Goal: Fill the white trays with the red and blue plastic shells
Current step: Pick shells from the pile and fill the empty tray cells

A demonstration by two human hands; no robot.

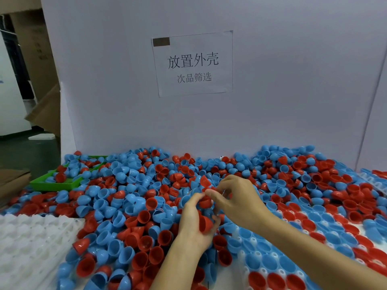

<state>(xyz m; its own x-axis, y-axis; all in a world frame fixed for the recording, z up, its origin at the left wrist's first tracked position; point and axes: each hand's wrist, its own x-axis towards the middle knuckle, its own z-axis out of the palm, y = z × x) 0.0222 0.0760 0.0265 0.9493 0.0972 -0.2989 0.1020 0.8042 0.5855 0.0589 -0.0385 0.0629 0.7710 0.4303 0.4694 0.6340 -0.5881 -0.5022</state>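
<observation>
A loose heap of red and blue shells [134, 197] covers the desk, burying most of the half-filled white tray [257, 258] under the forearms. The left hand [194, 222] cups several red shells [206, 223]; the right hand [236, 197] pinches one more [204, 182]. Overfilling that cupped stack could spill shells into seated rows.

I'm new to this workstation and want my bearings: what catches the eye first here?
A sprawling heap of red and blue plastic half-shells covers the table. Mid-heap, the left hand grips stacked red shells while the right hand pinches another. Behind, a white paper sign with Chinese characters hangs on the grey board; an empty white dimpled tray lies lower left.
</observation>
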